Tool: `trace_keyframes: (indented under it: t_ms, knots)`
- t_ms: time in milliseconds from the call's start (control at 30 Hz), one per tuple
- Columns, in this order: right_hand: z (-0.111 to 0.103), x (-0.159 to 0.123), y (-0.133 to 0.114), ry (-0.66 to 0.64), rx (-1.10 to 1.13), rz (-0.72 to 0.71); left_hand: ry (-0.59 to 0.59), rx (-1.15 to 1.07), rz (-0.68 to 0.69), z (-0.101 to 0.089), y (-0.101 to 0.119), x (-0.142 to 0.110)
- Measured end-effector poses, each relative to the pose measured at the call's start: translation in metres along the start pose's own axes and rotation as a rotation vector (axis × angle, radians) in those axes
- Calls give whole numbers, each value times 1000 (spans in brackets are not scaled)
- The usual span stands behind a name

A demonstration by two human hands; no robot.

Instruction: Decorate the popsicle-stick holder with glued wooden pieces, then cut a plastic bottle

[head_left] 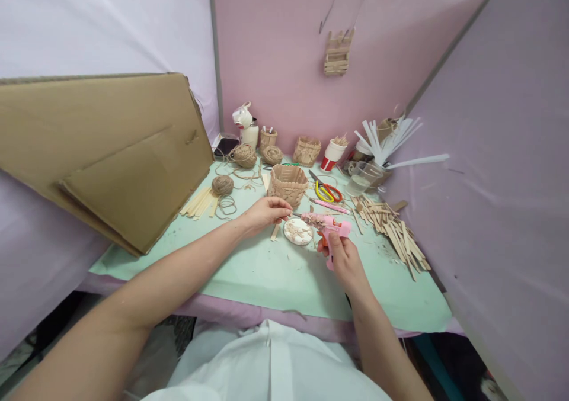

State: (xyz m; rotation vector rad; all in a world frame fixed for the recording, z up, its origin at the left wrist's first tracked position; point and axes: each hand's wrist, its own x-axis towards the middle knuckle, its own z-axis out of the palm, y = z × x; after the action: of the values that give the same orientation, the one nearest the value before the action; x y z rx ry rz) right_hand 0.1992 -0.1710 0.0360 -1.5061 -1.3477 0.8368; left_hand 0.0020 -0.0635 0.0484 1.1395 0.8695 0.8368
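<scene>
A pink hot glue gun [332, 228] is gripped in my right hand [344, 256], its nozzle pointing left. My left hand [271, 211] is closed in a pinch just at the nozzle tip; what the fingertips hold is too small to make out. Below the nozzle lies a round white dish [297, 233] with dried drips or scraps on it. Right behind my left hand stands a woven basket [288, 183] of pale wooden strips. A short flat wooden strip [275, 233] rests left of the dish.
Orange-and-yellow scissors [328, 191] and a pink pen-like tool [331, 206] lie behind the glue gun. Wooden sticks [402, 235] are heaped at the right. Twine balls [222, 185] and flat strips [198, 203] sit left. Cardboard [133, 164] leans at the left; a plastic cup [362, 179] holds liquid.
</scene>
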Motion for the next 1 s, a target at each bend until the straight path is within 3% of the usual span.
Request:
trace_keyframes:
  t_ms: [767,867,1000]
  knots:
    - [-2,-4,-5,-71,-53,5,24,-22,48,-3,-3,3]
    - [-17,-3,-4,-38,-197,-34,4,-79,38,-4,-3,3]
    - [-56,3,3,67,-619,-123,13,-83,16,-4,-2,3]
